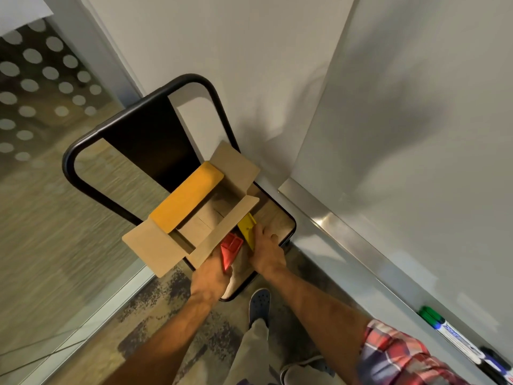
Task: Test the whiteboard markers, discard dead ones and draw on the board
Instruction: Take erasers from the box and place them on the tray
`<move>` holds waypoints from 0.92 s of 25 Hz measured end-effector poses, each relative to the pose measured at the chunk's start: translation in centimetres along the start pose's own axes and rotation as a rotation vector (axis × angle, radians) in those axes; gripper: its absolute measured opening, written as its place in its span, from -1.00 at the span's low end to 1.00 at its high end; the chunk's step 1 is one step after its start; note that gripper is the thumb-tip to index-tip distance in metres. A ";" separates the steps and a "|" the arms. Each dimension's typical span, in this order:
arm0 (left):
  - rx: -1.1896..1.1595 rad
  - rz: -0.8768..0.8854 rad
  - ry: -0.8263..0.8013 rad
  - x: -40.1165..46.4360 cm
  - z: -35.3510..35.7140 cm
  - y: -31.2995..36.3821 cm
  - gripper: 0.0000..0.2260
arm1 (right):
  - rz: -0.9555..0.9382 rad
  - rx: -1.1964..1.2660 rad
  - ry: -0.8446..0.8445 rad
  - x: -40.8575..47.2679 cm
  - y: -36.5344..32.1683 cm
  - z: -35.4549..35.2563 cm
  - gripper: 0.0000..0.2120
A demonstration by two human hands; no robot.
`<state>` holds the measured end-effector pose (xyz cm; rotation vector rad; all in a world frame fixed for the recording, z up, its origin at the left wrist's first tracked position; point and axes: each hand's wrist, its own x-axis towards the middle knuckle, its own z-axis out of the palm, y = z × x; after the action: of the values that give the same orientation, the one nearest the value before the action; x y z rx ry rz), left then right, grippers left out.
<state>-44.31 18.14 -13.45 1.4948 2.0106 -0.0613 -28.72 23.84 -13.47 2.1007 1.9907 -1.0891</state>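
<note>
Both forearms reach far; left hand (212, 273) grips red plastic wedge (229, 250), right hand (267, 252) grips yellow plastic piece (247, 226) beside open cardboard box (191, 212).

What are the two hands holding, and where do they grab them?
The left hand grips a red plastic piece by its near end. The right hand grips a yellow plastic piece along its near part.

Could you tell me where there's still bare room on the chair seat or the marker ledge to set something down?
The seat is crowded: the open box covers most of it, and both hands work beside it. A bare strip remains between the right hand and the seat's wall-side edge. The ledge is bare up to the markers.
</note>
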 end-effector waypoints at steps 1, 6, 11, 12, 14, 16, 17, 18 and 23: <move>-0.004 0.008 -0.002 -0.2 -0.1 0.4 -0.49 | -0.014 0.031 -0.012 -0.4 0.5 -0.6 -0.31; -0.114 0.153 0.034 -1.9 -1.5 3.6 -0.26 | -0.009 0.106 0.041 -3.7 3.6 -5.2 -0.33; -0.049 0.264 0.068 -3.9 -2.4 8.6 -0.40 | 0.053 0.251 0.127 -9.4 7.4 -9.8 -0.50; -0.048 0.250 0.062 -4.6 -2.5 9.5 -0.44 | 0.061 0.296 0.153 -10.9 8.4 -10.6 -0.54; -0.091 0.269 0.035 -6.7 -2.4 11.4 -0.58 | 0.081 0.365 0.210 -14.2 10.8 -11.8 -0.60; -0.110 0.347 0.028 -8.8 -2.0 13.4 -0.70 | 0.092 0.426 0.267 -17.6 13.3 -12.7 -0.63; -0.100 0.394 0.028 -10.0 -1.8 14.5 -0.73 | 0.101 0.452 0.300 -19.3 14.7 -13.1 -0.66; -0.090 0.440 0.033 -11.1 -1.3 15.6 -0.76 | 0.109 0.478 0.332 -20.8 16.0 -13.6 -0.71; -0.111 0.566 -0.005 -17.4 1.1 21.9 -0.68 | 0.146 0.569 0.460 -28.5 22.9 -16.3 -0.71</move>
<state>-21.77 10.71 1.38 1.9235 1.4922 0.2738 1.10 3.45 3.70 2.9663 1.7801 -1.3690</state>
